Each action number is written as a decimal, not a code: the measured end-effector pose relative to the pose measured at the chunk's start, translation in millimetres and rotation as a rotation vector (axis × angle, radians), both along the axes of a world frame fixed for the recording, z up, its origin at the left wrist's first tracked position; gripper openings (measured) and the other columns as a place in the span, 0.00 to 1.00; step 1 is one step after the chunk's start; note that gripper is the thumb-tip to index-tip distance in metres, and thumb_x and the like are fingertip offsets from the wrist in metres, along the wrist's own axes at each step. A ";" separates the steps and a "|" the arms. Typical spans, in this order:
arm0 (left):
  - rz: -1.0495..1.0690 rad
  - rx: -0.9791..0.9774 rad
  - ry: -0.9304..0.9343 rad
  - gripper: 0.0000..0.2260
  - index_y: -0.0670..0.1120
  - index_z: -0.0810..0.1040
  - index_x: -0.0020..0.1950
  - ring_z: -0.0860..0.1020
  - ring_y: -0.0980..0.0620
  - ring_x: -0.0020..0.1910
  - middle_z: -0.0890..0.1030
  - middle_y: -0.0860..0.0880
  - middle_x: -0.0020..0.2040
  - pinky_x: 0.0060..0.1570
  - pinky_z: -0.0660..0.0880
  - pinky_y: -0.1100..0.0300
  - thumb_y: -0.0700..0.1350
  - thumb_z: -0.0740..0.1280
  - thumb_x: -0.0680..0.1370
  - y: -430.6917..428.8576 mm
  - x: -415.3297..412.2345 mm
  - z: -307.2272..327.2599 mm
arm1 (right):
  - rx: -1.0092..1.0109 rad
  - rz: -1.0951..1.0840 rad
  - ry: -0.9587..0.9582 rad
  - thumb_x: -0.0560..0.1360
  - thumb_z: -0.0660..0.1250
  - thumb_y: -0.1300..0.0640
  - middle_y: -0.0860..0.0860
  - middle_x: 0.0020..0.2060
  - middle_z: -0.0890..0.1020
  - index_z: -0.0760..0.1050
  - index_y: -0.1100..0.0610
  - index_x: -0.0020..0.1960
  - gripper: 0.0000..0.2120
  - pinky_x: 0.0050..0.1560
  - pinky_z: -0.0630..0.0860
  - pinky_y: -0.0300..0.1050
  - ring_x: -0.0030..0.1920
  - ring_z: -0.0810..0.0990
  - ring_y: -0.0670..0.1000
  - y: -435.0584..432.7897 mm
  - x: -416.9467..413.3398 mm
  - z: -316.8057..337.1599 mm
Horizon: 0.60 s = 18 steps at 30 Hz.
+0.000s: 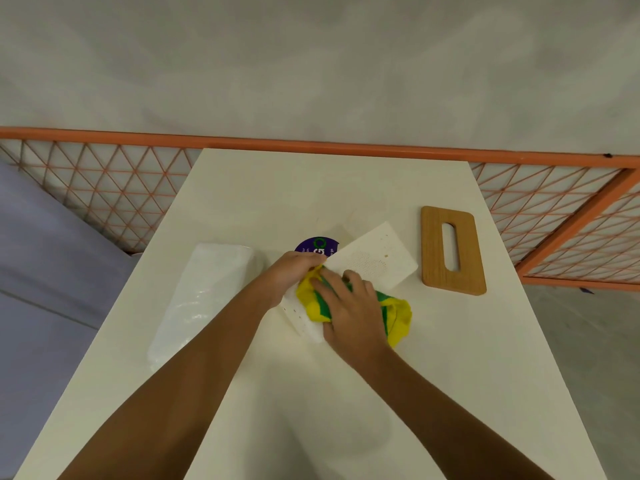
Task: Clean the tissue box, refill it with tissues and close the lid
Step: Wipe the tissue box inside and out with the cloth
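A white tissue box (375, 258) with small perforations lies tilted on the cream table (311, 393), near its middle. My left hand (289, 277) grips the box at its near left end. Pressed against the box is a yellow and green cloth (398, 313), and my right hand (349, 306) is closed on it. To the right of the box, flat on the table, lies the wooden lid (452, 251) with its oval slot. On the left rests a pack of white tissues (204, 296) in clear plastic.
A purple round sticker or label (313, 247) shows just behind my left hand. An orange metal railing with a lattice (114, 195) runs behind the table. The table's side edges lie close on the left and right.
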<state>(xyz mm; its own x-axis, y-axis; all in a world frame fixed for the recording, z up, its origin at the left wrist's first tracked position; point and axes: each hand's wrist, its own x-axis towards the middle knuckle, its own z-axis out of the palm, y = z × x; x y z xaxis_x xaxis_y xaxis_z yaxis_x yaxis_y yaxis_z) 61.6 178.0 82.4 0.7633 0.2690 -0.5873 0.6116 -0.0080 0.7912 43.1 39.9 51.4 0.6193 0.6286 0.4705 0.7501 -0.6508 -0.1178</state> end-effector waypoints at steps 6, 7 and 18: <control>-0.056 0.052 0.033 0.19 0.45 0.74 0.65 0.76 0.47 0.57 0.78 0.47 0.59 0.52 0.74 0.56 0.52 0.64 0.77 5.0 3.9 1.9 | -0.076 0.301 -0.038 0.60 0.65 0.53 0.46 0.54 0.82 0.70 0.50 0.56 0.24 0.46 0.70 0.40 0.49 0.68 0.50 -24.1 -3.5 -8.0; -0.067 0.067 0.026 0.19 0.45 0.74 0.65 0.75 0.47 0.59 0.77 0.47 0.60 0.58 0.73 0.54 0.52 0.64 0.77 4.4 3.9 1.1 | -0.071 0.290 -0.033 0.63 0.60 0.54 0.46 0.53 0.82 0.73 0.50 0.56 0.21 0.44 0.72 0.40 0.49 0.68 0.50 -24.7 3.2 -6.1; -0.085 0.050 0.030 0.17 0.44 0.74 0.64 0.77 0.49 0.49 0.79 0.45 0.55 0.44 0.74 0.59 0.51 0.64 0.77 -2.3 3.5 4.2 | -0.098 0.364 -0.038 0.53 0.76 0.53 0.46 0.56 0.82 0.80 0.51 0.54 0.28 0.46 0.76 0.40 0.51 0.68 0.52 -33.7 -5.4 -5.2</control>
